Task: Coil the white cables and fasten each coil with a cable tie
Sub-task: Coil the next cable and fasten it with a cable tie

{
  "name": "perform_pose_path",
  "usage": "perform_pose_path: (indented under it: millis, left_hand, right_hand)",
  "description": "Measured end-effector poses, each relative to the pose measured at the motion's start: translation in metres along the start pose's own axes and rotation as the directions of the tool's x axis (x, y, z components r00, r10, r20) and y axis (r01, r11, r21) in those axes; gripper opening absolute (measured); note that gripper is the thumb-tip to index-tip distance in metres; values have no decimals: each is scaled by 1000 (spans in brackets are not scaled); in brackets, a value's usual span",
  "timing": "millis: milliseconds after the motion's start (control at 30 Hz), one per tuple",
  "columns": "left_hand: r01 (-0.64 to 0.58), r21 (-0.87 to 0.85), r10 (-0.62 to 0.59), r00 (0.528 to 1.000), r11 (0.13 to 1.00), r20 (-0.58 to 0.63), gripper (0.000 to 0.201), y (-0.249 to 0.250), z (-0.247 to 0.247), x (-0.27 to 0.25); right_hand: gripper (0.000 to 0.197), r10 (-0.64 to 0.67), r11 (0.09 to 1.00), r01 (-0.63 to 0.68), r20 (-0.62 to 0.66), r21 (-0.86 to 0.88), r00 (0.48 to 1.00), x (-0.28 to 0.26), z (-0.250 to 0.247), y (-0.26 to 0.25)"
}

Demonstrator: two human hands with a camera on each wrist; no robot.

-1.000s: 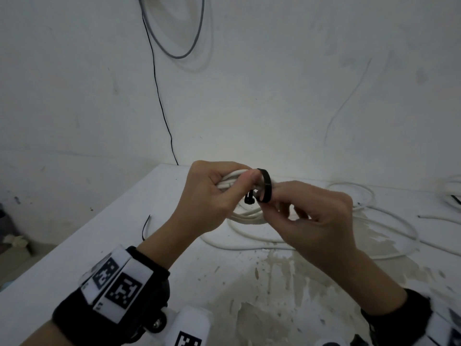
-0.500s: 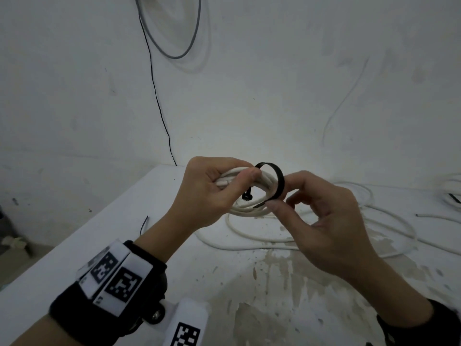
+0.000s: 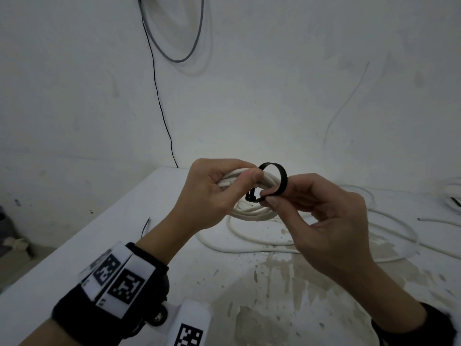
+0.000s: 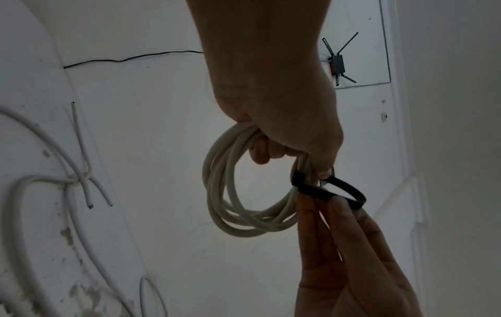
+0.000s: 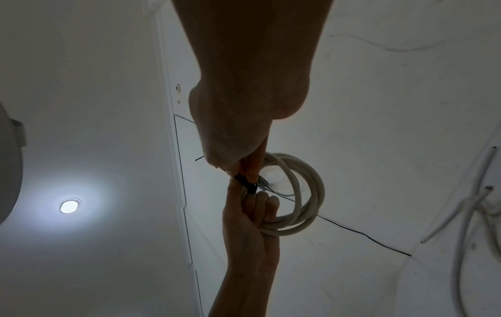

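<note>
White cable coil, several turns, is held above the white table near the centre of the head view. Left hand is wrapped around the 10 o'clock side of the coil, fingers curled over the bundled strands and the thumb pressing on top. Black cable tie forms a loose loop around the strands at the coil's 1 o'clock edge, directly beside the left thumb. Right hand pinches the lower end of the tie between thumb and fingertips at the loop's 6 o'clock point, close to the small black buckle; whether the strap end has entered the buckle cannot be confirmed from these views.

In the left wrist view the coil hangs below the left hand, with the tie open at 3 o'clock and right fingers gripping it.

Loose white cable lies in wide curves on the table at 4 o'clock from the coil. Another cable bundle sits at the table's 3 o'clock edge. Thin black wire runs down the wall at 11 o'clock.
</note>
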State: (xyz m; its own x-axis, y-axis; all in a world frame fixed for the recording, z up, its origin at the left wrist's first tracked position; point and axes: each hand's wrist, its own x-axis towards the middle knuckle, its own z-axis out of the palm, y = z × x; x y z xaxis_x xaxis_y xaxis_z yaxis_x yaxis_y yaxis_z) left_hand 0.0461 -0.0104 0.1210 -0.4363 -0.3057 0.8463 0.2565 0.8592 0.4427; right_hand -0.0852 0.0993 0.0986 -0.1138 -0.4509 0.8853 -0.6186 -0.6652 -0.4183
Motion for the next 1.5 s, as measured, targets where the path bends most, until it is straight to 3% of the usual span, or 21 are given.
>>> perform_pose_path:
  millis: [133,233,333,433,567,733,833,967,1200,1367,1500]
  left_hand:
    - [42,15,-43,998,999,53,13,0,0,1]
    - [190,-28,-187,980,981,71,13,-6,2,-3]
    - [350,-46,-342,932,936,118,19,-12,6,-9]
    - [419,-105,-409,907,902,103,18,-17,9,-17]
    - [307,-114,-305,952,945,37,14,-16,11,-18]
    - [53,-73,-52,999,996,6,11,-4,10,-10]
    - [3,-64,-3,1000,998,-3,14,-2,9,-9]
    - [-3,-88,3,1000,996,-4,15,-2,9,-7]
    - [23,-82,-25,1000,996,-15,12,-2,13,-7]
    - [93,-80,-95,995,992,-12,21,-3,17,-7]
    - [167,-79,-166,986,983,19,26,-5,18,-7]
  right_hand:
    - [10,-4,1000,4,15,-13,1000,2,2,0]
    - [8,53,998,-52,61,-27,997,0,4,6]
    - [7,132,991,-129,111,-28,985,-8,7,15]
    - [11,221,973,-226,98,39,970,-15,8,22]
    - [17,242,953,-241,21,184,970,-13,8,17]
    - [13,84,993,-82,-21,83,996,-7,5,5]
    - [15,80,993,-77,-34,93,996,-8,2,1]
    - [14,72,994,-68,-43,86,996,-7,1,0]
    - [9,-102,990,97,-54,-101,993,-7,0,2]
    - [6,-315,887,273,-55,-373,948,-9,1,7]
    - [5,-334,853,307,11,-422,943,-11,0,11]
